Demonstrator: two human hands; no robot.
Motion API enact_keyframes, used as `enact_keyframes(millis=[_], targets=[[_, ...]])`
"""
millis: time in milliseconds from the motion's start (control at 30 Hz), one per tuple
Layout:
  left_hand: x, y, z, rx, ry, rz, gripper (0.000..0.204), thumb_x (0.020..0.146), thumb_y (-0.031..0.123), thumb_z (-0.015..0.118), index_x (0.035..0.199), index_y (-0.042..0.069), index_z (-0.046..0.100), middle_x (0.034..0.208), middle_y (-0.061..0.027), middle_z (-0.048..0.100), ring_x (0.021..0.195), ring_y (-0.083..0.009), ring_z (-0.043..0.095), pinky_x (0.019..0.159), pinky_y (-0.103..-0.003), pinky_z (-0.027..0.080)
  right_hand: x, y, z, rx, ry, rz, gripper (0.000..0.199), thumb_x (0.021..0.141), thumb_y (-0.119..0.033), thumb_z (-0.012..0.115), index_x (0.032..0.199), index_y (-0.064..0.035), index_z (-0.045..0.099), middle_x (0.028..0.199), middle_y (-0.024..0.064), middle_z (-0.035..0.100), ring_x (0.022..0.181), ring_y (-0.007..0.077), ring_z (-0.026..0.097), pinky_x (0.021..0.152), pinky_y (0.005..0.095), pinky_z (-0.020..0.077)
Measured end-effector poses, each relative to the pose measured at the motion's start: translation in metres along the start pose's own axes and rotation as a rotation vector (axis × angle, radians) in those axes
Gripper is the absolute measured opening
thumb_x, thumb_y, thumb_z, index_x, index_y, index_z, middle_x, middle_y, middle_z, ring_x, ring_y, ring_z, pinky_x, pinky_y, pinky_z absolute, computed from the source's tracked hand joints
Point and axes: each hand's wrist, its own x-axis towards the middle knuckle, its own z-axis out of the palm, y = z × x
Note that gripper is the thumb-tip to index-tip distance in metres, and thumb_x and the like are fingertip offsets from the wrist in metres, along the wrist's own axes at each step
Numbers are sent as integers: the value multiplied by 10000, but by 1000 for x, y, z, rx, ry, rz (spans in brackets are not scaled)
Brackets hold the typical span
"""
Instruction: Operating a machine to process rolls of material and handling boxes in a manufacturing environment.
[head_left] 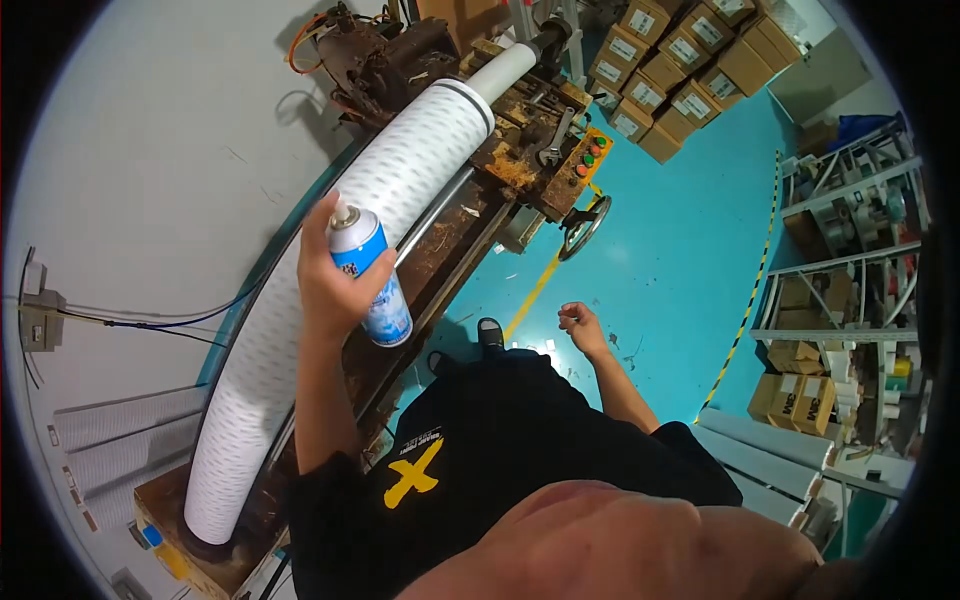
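My left hand (338, 278) is wrapped around a blue and white spray can (388, 312), its index finger resting on the white nozzle at the top. The can is tilted, in front of a long white roll (255, 372) with faint grey marks, which lies along a rusty lathe-like machine (447, 238). A narrower white tube (503, 70) sticks out of the roll's far end. Away from the machine, over the floor, my right hand (582, 330) hangs with its fingers loosely bent and somewhat apart. Nothing shows in it.
An adjustable wrench (557, 138) lies beside a yellow control box (583, 165) with coloured buttons. Below that juts a handwheel (585, 228). Cardboard boxes (684, 48) are stacked at the far right. Loaded shelves (850, 255) line the right side, behind striped tape on the turquoise floor (680, 240).
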Motion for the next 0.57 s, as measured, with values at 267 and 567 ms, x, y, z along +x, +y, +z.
enact_keyframes(millis=[267, 567], targets=[[-44, -25, -26, 79, 115, -202, 741, 628, 151, 740, 1261, -37, 403, 1203, -212, 487, 1100, -334, 499, 938, -390, 399, -1, -12, 21, -94, -102, -52, 233, 835, -45, 552, 1060, -8, 509, 981, 93, 602, 833, 160, 584, 761, 284, 481], [-62, -43, -48, -37, 125, -273, 758, 657, 181, 733, 1296, -5, 370, 1232, -200, 470, 1102, -323, 490, 955, -411, 377, 5, -42, 32, -136, -80, -158, 217, 848, -69, 577, 1052, -12, 530, 937, 90, 624, 813, 159, 593, 759, 294, 488]])
